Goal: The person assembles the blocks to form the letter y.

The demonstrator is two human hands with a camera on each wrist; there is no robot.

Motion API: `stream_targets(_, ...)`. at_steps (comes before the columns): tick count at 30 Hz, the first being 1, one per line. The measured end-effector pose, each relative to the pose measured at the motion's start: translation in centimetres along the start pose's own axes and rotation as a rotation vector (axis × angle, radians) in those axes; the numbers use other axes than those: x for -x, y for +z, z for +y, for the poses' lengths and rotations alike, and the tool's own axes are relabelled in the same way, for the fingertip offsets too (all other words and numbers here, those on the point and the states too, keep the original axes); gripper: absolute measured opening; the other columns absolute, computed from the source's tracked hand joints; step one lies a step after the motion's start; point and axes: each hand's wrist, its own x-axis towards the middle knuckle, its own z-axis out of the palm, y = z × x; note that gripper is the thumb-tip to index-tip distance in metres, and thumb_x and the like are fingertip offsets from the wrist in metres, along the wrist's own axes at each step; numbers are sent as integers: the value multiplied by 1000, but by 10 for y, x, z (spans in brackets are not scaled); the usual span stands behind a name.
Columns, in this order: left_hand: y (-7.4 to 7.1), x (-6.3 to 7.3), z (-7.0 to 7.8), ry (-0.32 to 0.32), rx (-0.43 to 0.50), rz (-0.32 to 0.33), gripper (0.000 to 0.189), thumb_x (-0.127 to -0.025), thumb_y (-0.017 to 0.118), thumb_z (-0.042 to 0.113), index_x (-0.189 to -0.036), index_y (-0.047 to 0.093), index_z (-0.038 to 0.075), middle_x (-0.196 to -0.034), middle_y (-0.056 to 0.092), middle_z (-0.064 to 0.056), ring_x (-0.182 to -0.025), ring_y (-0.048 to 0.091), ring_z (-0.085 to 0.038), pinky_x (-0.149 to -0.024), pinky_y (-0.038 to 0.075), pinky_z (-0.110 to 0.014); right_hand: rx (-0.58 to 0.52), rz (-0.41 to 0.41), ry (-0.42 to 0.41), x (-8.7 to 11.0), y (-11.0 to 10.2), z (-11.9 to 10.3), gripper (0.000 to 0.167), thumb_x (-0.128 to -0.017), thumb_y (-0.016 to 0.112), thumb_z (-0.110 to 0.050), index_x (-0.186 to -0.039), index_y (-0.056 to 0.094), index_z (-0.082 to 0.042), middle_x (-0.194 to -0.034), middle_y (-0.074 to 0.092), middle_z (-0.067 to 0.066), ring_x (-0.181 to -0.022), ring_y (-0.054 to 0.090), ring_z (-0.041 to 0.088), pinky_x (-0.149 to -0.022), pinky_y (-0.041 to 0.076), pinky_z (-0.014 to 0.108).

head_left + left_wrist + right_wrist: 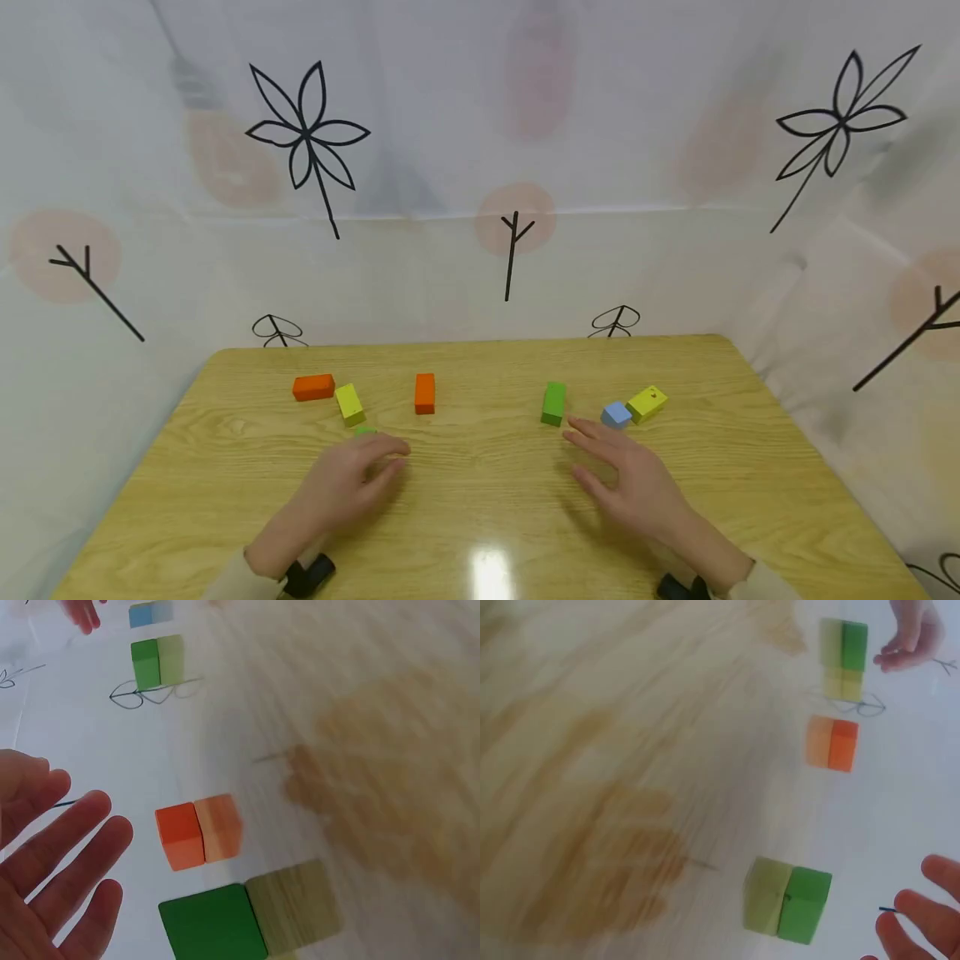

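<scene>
Green rectangular block (553,402) right of the standalone orange block (424,392): probably light, rigid, smooth, best pinched across its long sides. Right hand (632,479) and left hand (345,479) on that orange block's near side, relaxed, grasping nothing.

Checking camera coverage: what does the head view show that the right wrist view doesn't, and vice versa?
Only the head view shows the blue block, right yellow block and leftmost orange block.
Only the right wrist view clearly shows the left green block; in the head view the left hand mostly hides it.
Both show the right green block, middle orange block, left yellow block, left hand and right hand.
</scene>
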Motion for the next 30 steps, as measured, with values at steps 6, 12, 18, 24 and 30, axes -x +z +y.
stream_targets(6, -8, 0, -8, -126, -11, 2, 17, -87, 78, 12, -104, 75, 13, -100, 73, 5, -88, 69, -13, -74, 58, -35, -123, 44, 78, -7, 0, 0, 35, -89, 75, -12, -124, 71, -11, -129, 66, 5, -114, 65, 26, -90, 53, 50)
stream_targets(12, -15, 2, -22, -208, 2, -25, 26, -83, 82, 9, -107, 74, 12, -99, 70, 2, -87, 66, -15, -74, 57, -37, -248, 85, 133, -16, 1, 3, 31, -88, 75, -4, -119, 72, -6, -123, 69, 5, -111, 66, 26, -86, 55, 50)
stream_targets(18, -17, 8, -36, -212, -4, -54, 31, -81, 84, 10, -111, 73, 12, -111, 69, 4, -103, 65, -19, -85, 56, -44, -284, 101, 166, -24, 6, 9, 30, -88, 76, -6, -118, 73, -5, -123, 69, 4, -114, 64, 24, -83, 56, 46)
stream_targets(24, -17, 14, -44, -223, 6, -75, 38, -78, 86, 11, -113, 72, 12, -117, 67, 1, -109, 62, -24, -89, 54, -48, -297, 86, 192, -34, 12, 16, 31, -89, 75, -8, -120, 71, -4, -125, 68, 6, -115, 62, 27, -85, 56, 47)
stream_targets(30, -17, 16, -48, -207, 14, -125, 30, -77, 88, 17, -104, 75, 13, -120, 66, -4, -111, 62, -29, -90, 52, -50, -365, 66, 238, -43, 15, 24, 32, -93, 72, -10, -123, 69, -1, -129, 64, 12, -121, 58, 34, -91, 52, 53)
